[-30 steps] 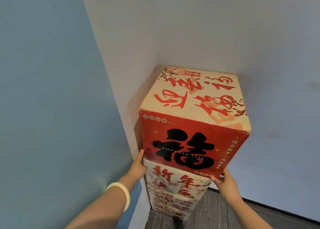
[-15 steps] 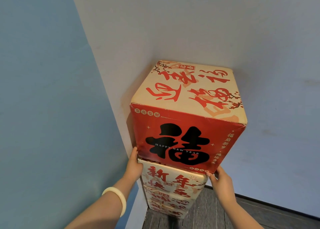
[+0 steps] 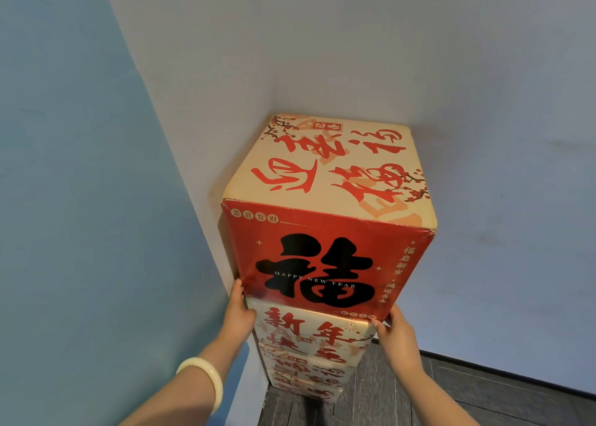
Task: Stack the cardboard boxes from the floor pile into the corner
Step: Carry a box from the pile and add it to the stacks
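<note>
Top cardboard box (image 3: 325,232), red-fronted, sits atop the stack of boxes (image 3: 309,354) in the wall corner (image 3: 274,70). Left hand (image 3: 240,312) and right hand (image 3: 396,332) each have a grip clasped round one of its lower front corners.

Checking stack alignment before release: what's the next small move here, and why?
Probably nudge the top box slightly left into the corner before letting go. It sits on the lower boxes, but its lower right corner seems to overhang them, and the left hand and right hand are at its bottom corners.
</note>
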